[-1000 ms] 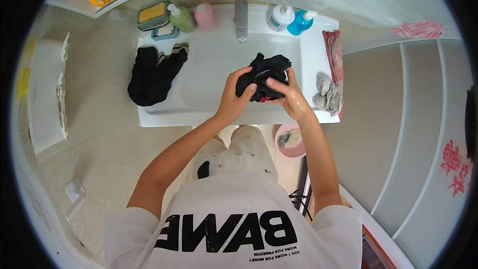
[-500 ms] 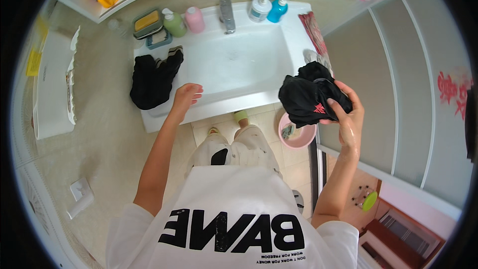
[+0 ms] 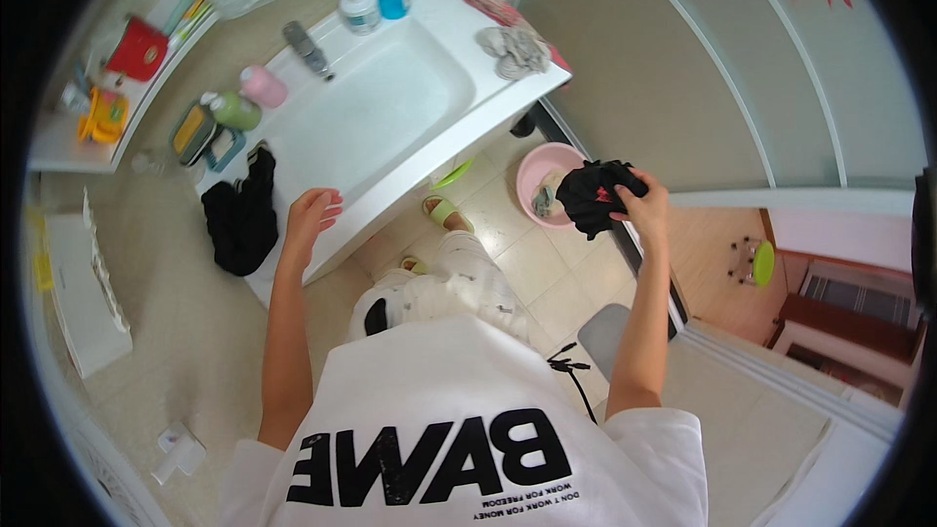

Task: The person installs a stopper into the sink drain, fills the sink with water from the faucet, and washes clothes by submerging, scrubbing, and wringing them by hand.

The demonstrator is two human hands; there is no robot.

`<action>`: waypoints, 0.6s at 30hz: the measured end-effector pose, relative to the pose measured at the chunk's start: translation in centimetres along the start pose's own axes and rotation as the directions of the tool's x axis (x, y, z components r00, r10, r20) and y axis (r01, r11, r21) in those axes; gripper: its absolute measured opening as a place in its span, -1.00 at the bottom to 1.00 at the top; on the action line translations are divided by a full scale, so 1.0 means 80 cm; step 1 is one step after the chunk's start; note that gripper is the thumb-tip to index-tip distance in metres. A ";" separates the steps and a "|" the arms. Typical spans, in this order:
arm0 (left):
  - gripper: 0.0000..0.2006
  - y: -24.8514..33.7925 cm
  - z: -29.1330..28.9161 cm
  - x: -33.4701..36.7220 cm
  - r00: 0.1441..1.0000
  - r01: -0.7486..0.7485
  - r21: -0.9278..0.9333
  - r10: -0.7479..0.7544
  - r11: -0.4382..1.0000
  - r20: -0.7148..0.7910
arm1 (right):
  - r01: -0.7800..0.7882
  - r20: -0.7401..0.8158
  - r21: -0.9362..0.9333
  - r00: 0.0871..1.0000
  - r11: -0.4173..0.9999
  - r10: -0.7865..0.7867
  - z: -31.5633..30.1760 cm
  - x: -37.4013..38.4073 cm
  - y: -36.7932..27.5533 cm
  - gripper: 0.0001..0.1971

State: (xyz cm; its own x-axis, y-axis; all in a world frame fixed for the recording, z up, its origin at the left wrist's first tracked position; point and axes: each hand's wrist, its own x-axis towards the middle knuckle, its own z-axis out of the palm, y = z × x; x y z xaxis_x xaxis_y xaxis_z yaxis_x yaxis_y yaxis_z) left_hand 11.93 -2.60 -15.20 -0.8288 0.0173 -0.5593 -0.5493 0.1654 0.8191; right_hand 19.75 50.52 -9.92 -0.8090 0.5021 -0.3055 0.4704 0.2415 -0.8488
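Observation:
My right hand [image 3: 646, 207] grips a bunched black cloth garment [image 3: 586, 200] with a small red mark on it. The garment hangs to the right of a pink basin [image 3: 532, 161] on the floor and covers part of its rim. Some light and greenish cloth lies inside the basin. My left hand [image 3: 310, 215] is empty, its fingers apart, by the front left edge of the white sink [image 3: 390, 107]. Nearest to it is another black garment [image 3: 237, 224], lying on the sink's left end with a striped cuff showing.
A tap [image 3: 308, 50] rises behind the sink bowl, with several pump bottles and a soap dish [image 3: 192, 132] along the back. Grey cloth [image 3: 514, 52] lies on the right end. Sliding frosted panels [image 3: 634, 78] stand at right; a green-topped stool [image 3: 762, 262] is beyond the doorway.
My view has turned toward the right. The black garment in my right hand has moved away from the sink's edge, to beside the pink basin. My left hand stays empty.

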 end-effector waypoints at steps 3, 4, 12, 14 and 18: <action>-0.73 0.009 0.014 -0.003 0.999 0.010 0.058 -0.012 0.998 0.039 | -0.016 -0.117 -0.006 0.993 1.000 0.016 -0.014 0.030 0.096 -0.62; -0.74 0.010 0.018 -0.002 0.999 0.016 0.075 -0.020 0.997 0.041 | 0.017 -0.177 -0.027 0.984 0.999 -0.022 -0.018 0.038 0.120 -0.63; -0.71 0.005 0.011 0.009 0.999 0.010 0.163 -0.018 0.987 0.042 | -0.293 -0.200 0.200 0.922 0.935 0.332 -0.008 0.101 0.218 -0.45; -0.75 -0.018 -0.021 0.025 0.997 -0.053 0.215 0.064 0.975 -0.045 | -0.314 -0.187 0.223 0.916 0.923 0.356 0.001 0.115 0.220 -0.52; -0.65 -0.065 -0.116 0.050 0.680 -0.165 0.872 0.694 0.460 -0.237 | -0.208 -0.109 0.265 0.964 0.941 0.244 0.036 0.145 0.205 -0.71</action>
State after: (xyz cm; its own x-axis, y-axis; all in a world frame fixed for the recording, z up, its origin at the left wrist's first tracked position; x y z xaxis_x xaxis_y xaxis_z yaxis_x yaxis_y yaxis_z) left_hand 10.50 -12.57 -20.46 -0.9701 -0.1072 0.2179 -0.0227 0.9334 0.3582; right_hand 17.08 57.93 -28.59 -0.6262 0.6337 -0.4542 0.5177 -0.0976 -0.8500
